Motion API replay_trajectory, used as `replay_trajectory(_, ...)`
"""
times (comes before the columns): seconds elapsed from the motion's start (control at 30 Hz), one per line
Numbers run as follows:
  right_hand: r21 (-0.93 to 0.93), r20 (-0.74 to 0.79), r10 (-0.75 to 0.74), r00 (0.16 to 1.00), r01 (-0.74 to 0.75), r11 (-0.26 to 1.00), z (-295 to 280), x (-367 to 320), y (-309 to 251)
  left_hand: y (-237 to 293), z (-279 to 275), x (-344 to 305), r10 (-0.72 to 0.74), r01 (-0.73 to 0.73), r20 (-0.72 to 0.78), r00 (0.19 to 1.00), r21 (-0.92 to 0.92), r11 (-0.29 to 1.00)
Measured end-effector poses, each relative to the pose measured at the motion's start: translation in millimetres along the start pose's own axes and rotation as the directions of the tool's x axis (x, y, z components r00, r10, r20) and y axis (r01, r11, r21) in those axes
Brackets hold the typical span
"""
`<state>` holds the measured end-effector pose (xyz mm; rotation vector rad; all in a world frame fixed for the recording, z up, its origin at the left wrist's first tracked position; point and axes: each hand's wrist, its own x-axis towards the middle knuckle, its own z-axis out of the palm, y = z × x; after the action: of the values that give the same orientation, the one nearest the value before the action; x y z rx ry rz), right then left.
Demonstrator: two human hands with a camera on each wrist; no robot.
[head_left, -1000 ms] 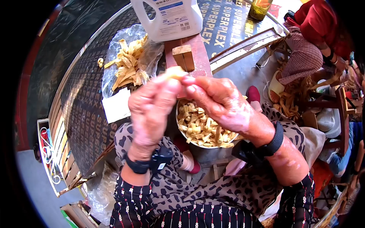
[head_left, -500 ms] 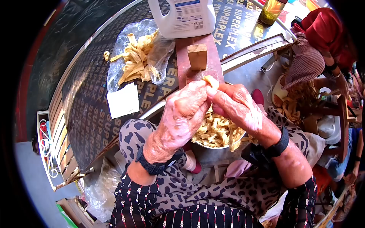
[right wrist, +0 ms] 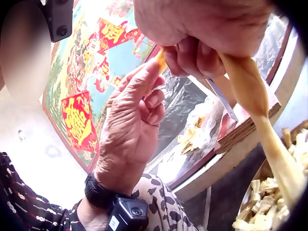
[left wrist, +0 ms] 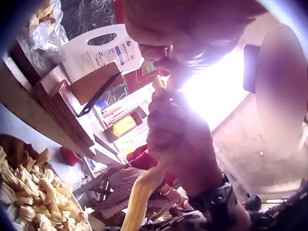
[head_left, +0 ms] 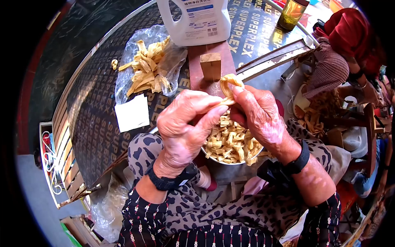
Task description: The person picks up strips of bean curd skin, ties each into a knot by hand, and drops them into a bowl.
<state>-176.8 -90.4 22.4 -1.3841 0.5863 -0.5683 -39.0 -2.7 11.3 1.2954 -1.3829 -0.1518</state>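
Both hands meet above a metal bowl (head_left: 214, 158) full of short pale yellow cut pieces. My left hand (head_left: 216, 108) pinches a long yellow strip (head_left: 228, 84) between thumb and fingers. My right hand (head_left: 240, 96) grips the same strip, which stands up in a loop above the fingers. In the left wrist view the strip (left wrist: 139, 192) hangs down from the right hand (left wrist: 168, 120). In the right wrist view the strip (right wrist: 250, 91) runs from the right hand (right wrist: 197, 53) down toward the bowl, and the left hand (right wrist: 132, 110) touches it at the top.
A clear plastic bag (head_left: 135, 45) of yellow strips lies on the dark board (head_left: 90, 123), beside a white paper (head_left: 131, 113). Behind the hands are a wooden block (head_left: 210, 66), a white jug (head_left: 193, 18) and a bottle (head_left: 291, 12). Another person in red (head_left: 345, 33) sits at the right.
The strip showed only as a small end at the fingertips; now a loop of it stands above the fingers. Both hands stay together over the bowl.
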Motion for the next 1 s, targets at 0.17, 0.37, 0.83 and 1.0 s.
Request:
replay_trajectory(0.17, -0.105, 0.029, -0.042, 0.999, 0.045, 0.993, -3.5, -3.2, -4.0, -1.9, -3.6, 1.9, -0.605, 0.604, 0.225, 0.764, -0.581, 0.545)
replay_trajectory(0.37, -0.21, 0.13, -0.105, 0.986, 0.131, 0.969, -5.9, -2.8, 3.1, -12.0, -4.0, 1.8, -0.669, 0.642, 0.353, 0.654, -0.727, 0.244)
replay_trajectory(0.83, -0.317, 0.285, -0.19, 0.94, 0.279, 0.906, -5.0, 1.3, 4.4, -15.3, -4.9, -3.5, -0.701, 0.646, 0.426, 0.572, -0.76, 0.065)
replay_trajectory(1.0, -0.345, 0.293, -0.271, 0.917, 0.366, 0.864, -4.5, 3.0, 8.5, -16.0, -3.8, -5.8, -0.727, 0.667, 0.433, 0.534, -0.743, 0.047)
